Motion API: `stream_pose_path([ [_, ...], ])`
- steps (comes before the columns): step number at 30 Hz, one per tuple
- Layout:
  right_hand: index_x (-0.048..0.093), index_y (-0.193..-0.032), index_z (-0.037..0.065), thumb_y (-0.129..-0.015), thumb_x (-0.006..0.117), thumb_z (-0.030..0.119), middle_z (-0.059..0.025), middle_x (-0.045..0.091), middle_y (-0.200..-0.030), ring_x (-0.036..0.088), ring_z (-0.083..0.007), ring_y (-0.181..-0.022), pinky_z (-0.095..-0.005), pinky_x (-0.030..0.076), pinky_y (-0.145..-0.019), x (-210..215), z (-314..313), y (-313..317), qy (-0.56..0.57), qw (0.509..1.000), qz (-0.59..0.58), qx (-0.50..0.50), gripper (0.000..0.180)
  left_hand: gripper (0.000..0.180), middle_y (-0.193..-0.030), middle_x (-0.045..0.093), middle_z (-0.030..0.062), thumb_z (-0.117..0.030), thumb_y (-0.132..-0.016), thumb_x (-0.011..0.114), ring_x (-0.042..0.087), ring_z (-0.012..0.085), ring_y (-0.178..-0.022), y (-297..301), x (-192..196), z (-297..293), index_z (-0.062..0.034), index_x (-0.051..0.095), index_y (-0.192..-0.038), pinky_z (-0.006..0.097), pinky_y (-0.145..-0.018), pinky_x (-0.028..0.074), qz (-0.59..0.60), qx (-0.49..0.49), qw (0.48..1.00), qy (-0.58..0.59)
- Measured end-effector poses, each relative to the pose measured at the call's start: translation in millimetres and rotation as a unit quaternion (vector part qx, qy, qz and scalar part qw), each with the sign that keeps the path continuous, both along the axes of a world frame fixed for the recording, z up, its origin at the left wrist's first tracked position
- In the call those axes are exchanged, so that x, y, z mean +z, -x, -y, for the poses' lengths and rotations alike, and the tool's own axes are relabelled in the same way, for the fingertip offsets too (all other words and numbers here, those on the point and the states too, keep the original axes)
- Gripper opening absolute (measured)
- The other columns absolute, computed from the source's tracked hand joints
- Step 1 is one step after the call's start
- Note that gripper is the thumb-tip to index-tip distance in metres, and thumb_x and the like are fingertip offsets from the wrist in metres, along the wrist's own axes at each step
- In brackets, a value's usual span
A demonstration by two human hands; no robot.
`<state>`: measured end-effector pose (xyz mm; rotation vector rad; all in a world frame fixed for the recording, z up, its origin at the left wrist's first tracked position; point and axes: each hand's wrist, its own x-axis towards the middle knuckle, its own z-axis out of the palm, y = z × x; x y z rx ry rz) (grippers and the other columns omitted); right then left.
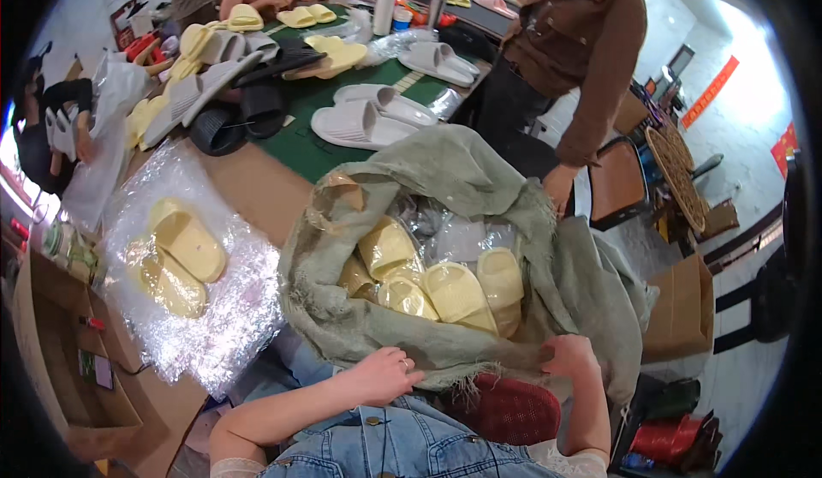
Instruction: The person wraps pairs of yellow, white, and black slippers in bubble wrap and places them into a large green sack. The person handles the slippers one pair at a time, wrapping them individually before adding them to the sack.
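Observation:
An open grey-green woven sack (445, 165) with frayed edges stands in front of me. Inside lie several yellow slippers (458, 294) in clear plastic bags, along with a greyish bagged item. My left hand (383, 376), a ring on one finger, is closed on the near rim of the sack. Farther right along that rim, my right hand (571, 356) also grips the cloth, its fingertips partly hidden. To the left of the sack, a pair of yellow slippers (195, 242) rests on a pile of shiny clear plastic bags (231, 332).
Grey slippers (364, 125), black slippers (218, 131) and more yellow ones crowd the green tabletop (300, 154). A person in a brown jacket (582, 41) stands beyond the sack, one hand at its far right edge. A cardboard box (73, 375) is at left, a red mesh seat (505, 408) below.

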<state>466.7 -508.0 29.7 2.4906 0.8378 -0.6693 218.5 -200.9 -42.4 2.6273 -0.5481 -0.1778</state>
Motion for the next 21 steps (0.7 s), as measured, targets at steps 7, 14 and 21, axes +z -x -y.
stream_pose_path([
  [7,0.071,-0.105,0.011,-0.074,0.079,0.034,-0.0108,0.07,-0.097,0.065,-0.0323,-0.093,-0.0437,0.052,-0.082,80.2,-138.8,20.3,-0.252,0.941,0.02,0.225,0.04,0.037,-0.109,0.065,0.0064,-0.027,-0.089,0.07,0.061,0.0266,-0.107,82.9,78.5,-66.4,-0.0119,0.065,-0.121,0.04,-0.093,0.05,0.126,0.172,0.975,0.061],
  [14,0.069,-0.102,0.012,-0.086,0.071,0.029,-0.0071,0.065,-0.088,0.065,-0.0302,-0.085,-0.0417,0.052,-0.074,71.6,-308.2,87.9,-0.332,0.765,-0.241,0.497,0.024,0.038,-0.109,0.064,0.0062,-0.021,-0.083,0.074,0.06,0.0299,-0.111,186.8,95.5,-133.7,-0.0119,0.065,-0.119,0.042,-0.092,0.051,0.265,0.488,0.825,-0.103],
  [21,0.069,-0.094,0.012,-0.087,0.07,0.025,-0.0064,0.065,-0.086,0.066,-0.0276,-0.083,-0.0386,0.053,-0.07,51.6,-444.1,207.5,-0.382,0.654,-0.299,0.58,0.015,0.052,-0.141,0.045,0.0189,-0.03,-0.086,0.073,0.042,0.0401,-0.133,261.4,44.6,-180.2,-0.0065,0.057,-0.13,0.049,-0.107,0.041,0.216,0.718,0.654,-0.096],
])
